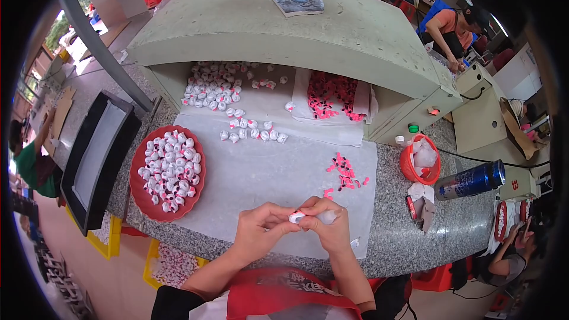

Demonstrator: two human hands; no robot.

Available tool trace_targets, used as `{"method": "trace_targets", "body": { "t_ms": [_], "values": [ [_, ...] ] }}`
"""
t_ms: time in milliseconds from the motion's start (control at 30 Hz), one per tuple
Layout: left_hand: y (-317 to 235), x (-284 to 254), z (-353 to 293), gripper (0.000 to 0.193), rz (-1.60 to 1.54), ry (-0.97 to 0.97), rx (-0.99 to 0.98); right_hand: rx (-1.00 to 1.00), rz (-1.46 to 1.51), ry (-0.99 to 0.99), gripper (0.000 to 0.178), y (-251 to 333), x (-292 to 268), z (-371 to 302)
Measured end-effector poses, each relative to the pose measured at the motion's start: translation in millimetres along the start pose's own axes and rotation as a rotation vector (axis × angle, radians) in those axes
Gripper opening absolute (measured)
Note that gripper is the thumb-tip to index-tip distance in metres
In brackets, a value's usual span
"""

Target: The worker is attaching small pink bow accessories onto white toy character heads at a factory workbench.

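My left hand (261,225) and my right hand (327,225) meet over the front of a white sheet (267,172). Between their fingertips is a small rounded white piece (296,217), gripped from both sides. A translucent whitish thing (327,217) shows at my right hand; I cannot make out what it is. Small pink and black pieces (345,173) lie scattered on the sheet ahead of my right hand. Left of my hands, a red scalloped bowl (136,185) is heaped with small white pieces that have pink and dark marks.
A grey-green metal housing (267,38) spans the back, with white pieces (213,86) and a pink-and-black pile (332,95) under it. To the right stand an orange basket (405,166) and a blue can-shaped bottle (471,179). A black tray (80,201) is at left. Other people work nearby.
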State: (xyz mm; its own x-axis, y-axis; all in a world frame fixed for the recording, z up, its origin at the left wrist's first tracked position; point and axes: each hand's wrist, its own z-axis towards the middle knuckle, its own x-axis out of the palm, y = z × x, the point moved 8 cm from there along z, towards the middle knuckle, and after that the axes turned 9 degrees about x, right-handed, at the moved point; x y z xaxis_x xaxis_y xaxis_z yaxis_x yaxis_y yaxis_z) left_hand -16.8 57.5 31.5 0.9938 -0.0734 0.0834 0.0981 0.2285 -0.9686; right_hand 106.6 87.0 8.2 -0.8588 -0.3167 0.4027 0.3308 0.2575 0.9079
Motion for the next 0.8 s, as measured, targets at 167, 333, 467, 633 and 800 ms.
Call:
{"method": "trace_targets", "body": {
  "t_ms": [167,333,467,633,800],
  "values": [
    [5.6,-6.3,-5.4,0.023,-0.105,-0.074,-0.068,0.123,-0.005,-0.05,0.01,-9.5,7.6,2.4],
    [31.2,-18.7,-21.7,0.019,-0.265,-0.199,-0.227,0.123,0.056,0.001,0.007,-37.2,14.5,8.7],
    [45.5,-48.9,-25.7,0.017,-0.192,-0.265,-0.234,0.22,-0.018,-0.088,0.008,-56.2,29.9,20.6],
    [-9.5,-149.8,-21.7,0.022,0.677,-0.563,0.051,0.27,-0.261,-0.185,0.011,-53.3,28.6,34.8],
    [-35.0,-164.4,21.3,0.019,1.292,-0.588,0.187,0.207,-0.328,-0.3,0.011,-36.2,13.4,25.7]
  ]
}}
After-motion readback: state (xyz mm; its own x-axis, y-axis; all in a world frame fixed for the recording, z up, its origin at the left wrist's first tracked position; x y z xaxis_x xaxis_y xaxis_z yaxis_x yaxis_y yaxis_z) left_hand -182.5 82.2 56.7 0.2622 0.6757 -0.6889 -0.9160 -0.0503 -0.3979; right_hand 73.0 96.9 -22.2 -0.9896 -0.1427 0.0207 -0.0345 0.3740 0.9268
